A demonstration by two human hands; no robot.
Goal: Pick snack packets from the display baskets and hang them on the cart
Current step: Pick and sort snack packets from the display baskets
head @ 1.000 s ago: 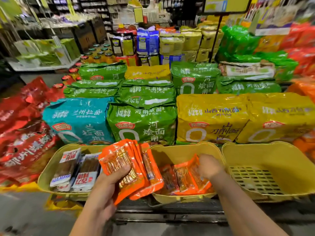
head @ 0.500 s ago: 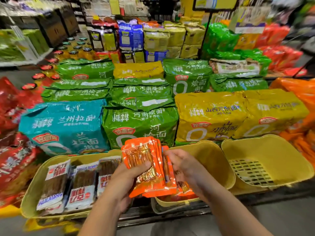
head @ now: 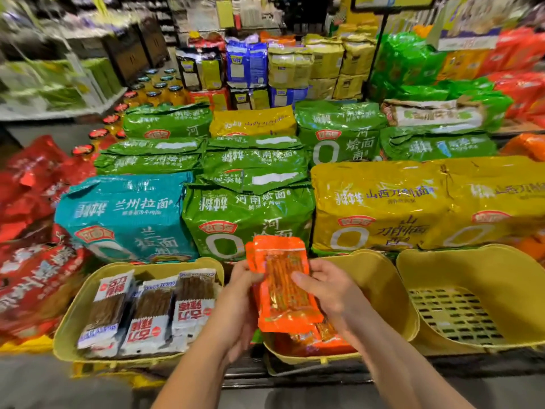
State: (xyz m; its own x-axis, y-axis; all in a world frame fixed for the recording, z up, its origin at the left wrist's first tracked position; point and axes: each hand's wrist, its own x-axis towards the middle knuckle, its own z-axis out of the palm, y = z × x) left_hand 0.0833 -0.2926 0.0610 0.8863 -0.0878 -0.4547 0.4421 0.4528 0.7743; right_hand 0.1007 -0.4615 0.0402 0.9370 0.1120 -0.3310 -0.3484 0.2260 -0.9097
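Orange snack packets (head: 283, 287): a stack, held upright between both hands, over the near-left rim of the middle basket.

Left of the left hand: yellow basket (head: 67, 329) of brown-stick packets (head: 147, 314) with white labels, untouched.

Left hand (head: 239, 305) grips the stack's left edge, fingers curled behind and thumb in front. Looks like the carrying hand.

Right hand (head: 330, 293) pinches the right edge, thumb across the front packet. My read: squaring the stack so the tops line up for hanging.

Under the right hand: middle basket (head: 386, 290), a few loose orange packets (head: 321, 339) left inside.

Right of the right hand: third basket (head: 486, 270), only its slotted floor showing.

No cart in view, so hanging has not begun.
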